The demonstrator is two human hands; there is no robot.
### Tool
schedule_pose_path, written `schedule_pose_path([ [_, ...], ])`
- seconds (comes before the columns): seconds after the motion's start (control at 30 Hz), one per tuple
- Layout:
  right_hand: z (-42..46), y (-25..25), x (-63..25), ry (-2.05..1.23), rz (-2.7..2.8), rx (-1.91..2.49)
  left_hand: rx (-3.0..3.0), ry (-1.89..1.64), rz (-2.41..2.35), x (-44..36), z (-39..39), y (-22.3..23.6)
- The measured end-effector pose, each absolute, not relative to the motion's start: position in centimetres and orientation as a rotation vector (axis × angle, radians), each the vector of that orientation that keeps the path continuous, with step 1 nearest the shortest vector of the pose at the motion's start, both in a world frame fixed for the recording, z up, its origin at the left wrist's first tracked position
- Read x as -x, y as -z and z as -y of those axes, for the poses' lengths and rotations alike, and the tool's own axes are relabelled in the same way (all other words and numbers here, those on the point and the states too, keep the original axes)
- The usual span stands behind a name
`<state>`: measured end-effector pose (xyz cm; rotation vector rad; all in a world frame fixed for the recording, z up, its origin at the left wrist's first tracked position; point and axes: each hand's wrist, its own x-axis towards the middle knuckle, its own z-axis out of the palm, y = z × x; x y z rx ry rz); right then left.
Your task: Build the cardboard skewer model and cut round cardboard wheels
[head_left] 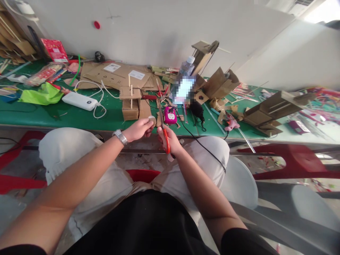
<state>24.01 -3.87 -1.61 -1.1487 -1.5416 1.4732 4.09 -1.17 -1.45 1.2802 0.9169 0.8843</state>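
Between thumb and fingers, my left hand [140,129] pinches a small round disc [152,120], perhaps cardboard. My right hand [171,141] is wrapped round a pair of scissors [166,138] with orange handles, whose blades point up and away from me beside the disc. Both hands are at the table's front edge, above my lap. Just beyond them stands a cardboard box build [130,106] with wooden sticks through it. A magenta case [170,115] with a pale face on it lies right of the scissors.
On the green table [106,118] lie a white power bank [79,101], flattened cardboard [106,74] and a pink glue gun [232,124]. A clear bottle [186,67] stands behind a lit phone [183,90]. More cardboard builds [273,109] stand to the right. A black cable [202,141] crosses my knee.
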Motion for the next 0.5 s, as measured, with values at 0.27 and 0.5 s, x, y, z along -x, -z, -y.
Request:
schedule_pose_path([
  [0.27, 4.5, 1.2, -25.0, -1.538, 1.787, 1.058, -1.400, -0.904, -1.031, -2.7, 1.7, -0.4],
  [0.5, 4.8, 0.9, -24.8, -1.663, 1.740, 1.008, -1.467, -0.904, -1.097, -2.5, 1.7, -0.5],
])
